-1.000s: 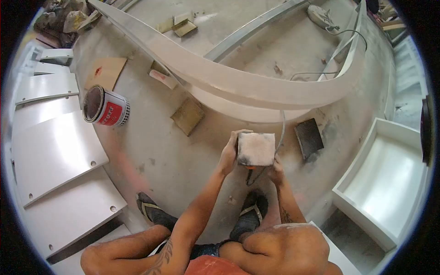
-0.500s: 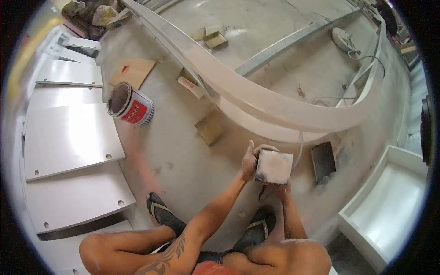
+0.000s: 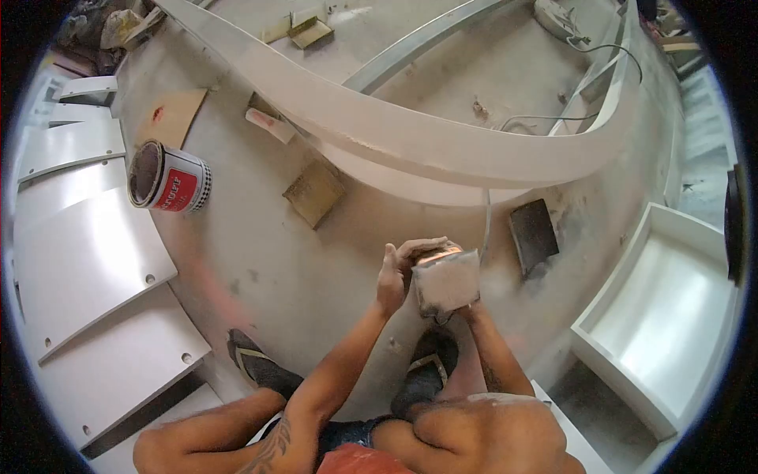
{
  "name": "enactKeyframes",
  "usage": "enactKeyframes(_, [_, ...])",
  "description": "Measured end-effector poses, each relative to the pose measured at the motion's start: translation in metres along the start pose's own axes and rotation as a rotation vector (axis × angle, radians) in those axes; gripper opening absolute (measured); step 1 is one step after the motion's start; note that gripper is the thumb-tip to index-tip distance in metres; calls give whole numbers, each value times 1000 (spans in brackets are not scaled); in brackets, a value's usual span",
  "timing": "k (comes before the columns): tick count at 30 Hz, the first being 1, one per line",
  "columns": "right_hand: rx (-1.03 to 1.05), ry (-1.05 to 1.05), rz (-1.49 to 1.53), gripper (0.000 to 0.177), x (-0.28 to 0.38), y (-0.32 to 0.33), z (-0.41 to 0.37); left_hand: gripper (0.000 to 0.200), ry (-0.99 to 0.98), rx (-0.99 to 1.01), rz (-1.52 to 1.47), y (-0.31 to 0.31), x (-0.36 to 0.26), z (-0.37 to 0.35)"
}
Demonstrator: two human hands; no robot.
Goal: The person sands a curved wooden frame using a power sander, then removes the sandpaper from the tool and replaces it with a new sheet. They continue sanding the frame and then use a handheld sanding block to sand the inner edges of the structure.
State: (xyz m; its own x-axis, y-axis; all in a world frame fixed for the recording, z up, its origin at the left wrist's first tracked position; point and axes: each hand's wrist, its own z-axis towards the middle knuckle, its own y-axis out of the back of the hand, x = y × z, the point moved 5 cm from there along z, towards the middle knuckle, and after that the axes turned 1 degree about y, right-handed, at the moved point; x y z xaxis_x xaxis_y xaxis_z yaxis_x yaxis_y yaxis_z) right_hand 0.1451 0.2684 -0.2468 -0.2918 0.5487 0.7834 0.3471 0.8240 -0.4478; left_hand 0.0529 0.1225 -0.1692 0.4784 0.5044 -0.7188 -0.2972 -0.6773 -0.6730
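Note:
An electric sheet sander (image 3: 447, 284) is held above the floor between my knees, its flat dusty sanding pad turned up toward me. A bit of its orange body shows along the far edge, and a dark cord hangs at the near side. My left hand (image 3: 399, 270) is at the sander's left and far edge, fingers curved over it and thumb sticking up. My right hand (image 3: 469, 310) grips the sander from beneath on the right; its fingers are mostly hidden behind the pad.
A long curved white frame (image 3: 442, 150) lies ahead. An open paint can (image 3: 178, 189) and white panels (image 3: 95, 245) are at left. A brown block (image 3: 314, 194), a dark block (image 3: 534, 235) and a white drawer-like box (image 3: 612, 312) also lie around me.
The sander has tilted in my hands, now showing its orange body at the far edge. My left fingers have shifted along that edge. The whole view has swung slightly.

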Motion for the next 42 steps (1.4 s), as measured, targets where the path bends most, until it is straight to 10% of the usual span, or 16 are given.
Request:
enactKeyframes(6, [-90,-60,213,46,-2,0,-5,76,-58,6,-19,-14,-11,-29])
enactKeyframes(8, [259,-173,240,40,9,-18,-2,69,-100,-1,-96,-15,-19,-34])
enactKeyframes(13, [109,-224,128,43,-16,-2,-5,33,-181,-104,748,9,-40,-19])
enactKeyframes(20, [169,-413,630,42,-24,-29,8,26,-152,-205,570,20,-10,-23])
enactKeyframes(36, [144,229,-411,51,-49,0,-10,22,-138,-431,227,66,55,1])
enactKeyframes(42, [-72,-59,274,48,-64,-1,-16,21,-130,-411,223,62,52,7])
